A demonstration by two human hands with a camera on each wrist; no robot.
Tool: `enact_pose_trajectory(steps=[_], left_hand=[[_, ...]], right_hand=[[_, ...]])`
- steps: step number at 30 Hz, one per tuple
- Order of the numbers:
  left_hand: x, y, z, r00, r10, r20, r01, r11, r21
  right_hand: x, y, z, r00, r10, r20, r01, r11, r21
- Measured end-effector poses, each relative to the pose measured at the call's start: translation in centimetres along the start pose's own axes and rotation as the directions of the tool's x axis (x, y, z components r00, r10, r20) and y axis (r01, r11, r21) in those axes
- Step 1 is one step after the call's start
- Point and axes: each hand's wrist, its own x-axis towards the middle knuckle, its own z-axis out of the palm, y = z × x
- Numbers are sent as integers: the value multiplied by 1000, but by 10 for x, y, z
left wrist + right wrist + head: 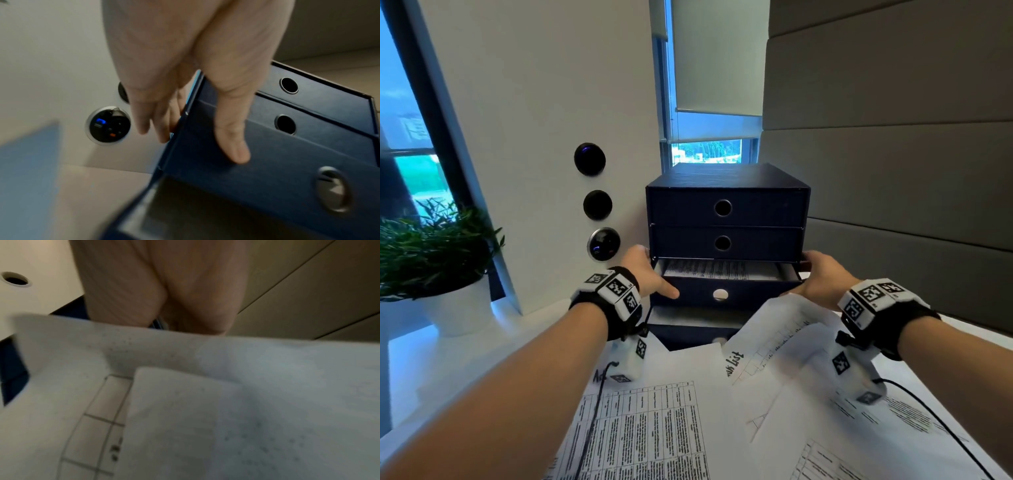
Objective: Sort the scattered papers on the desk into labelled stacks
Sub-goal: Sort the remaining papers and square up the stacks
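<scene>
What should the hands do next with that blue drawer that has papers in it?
Probably push the third drawer gently in. It sticks out of the drawer box with papers already inside, and the left hand and right hand sit at its two front corners. More sheets wait on the desk.

The one word I can read is a handwritten "List" on the curled sheet under my right wrist (the letters before it are cut off); print on the table sheet and the drawer's papers is too small to read
</scene>
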Motion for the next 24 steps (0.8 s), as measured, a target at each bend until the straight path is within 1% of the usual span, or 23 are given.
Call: enact_pose_trajectory(steps=[2, 4, 7, 9, 10, 12, 14, 16, 17, 18, 19, 21, 24], left_hand=[[9, 5, 6, 992, -74, -101, 80, 995, 62], [18, 6, 12, 977, -134, -168, 152, 984, 97], [28, 6, 19, 955, -149, -258, 192, 970, 152], [32, 6, 20, 949, -159, -271, 204, 968, 147], [32, 5, 21, 952, -167, -258, 205, 970, 130], [27, 4, 19, 968, -145, -206, 171, 978, 116], [13, 3, 15, 984, -117, -135, 130, 988, 85], [-16, 5, 9, 996, -85, -23, 86, 993, 78], [-33, 5, 5, 998, -52, 22, 49, 994, 93], [-51, 2, 2, 997, -43, 57, 36, 993, 114], [-71, -1, -3, 996, -46, 76, 35, 990, 137], [-105, -14, -12, 992, -92, 89, 71, 973, 221], [-154, -33, -30, 991, -127, 38, 112, 954, 278]], right_hand=[[3, -2, 4, 987, 70, -142, -70, 998, 9], [9, -4, 7, 965, 118, -233, -131, 991, -39], [21, -6, 7, 941, 175, -291, -195, 980, -39], [24, -3, 9, 934, 203, -293, -220, 975, -28], [22, -1, 9, 934, 204, -292, -219, 975, -19], [16, 2, 8, 941, 193, -277, -198, 980, 8], [3, 2, 2, 965, 151, -217, -153, 988, 8], [-20, -1, -8, 984, 98, -148, -106, 993, -46], [-35, -4, -15, 990, 69, -126, -80, 993, -82], [-51, -6, -22, 993, 41, -115, -55, 992, -115], [-68, -8, -29, 994, 18, -112, -34, 989, -144], [-107, -10, -38, 995, 1, -95, -22, 975, -219], [-162, -15, -38, 998, -1, -67, -23, 938, -347]])
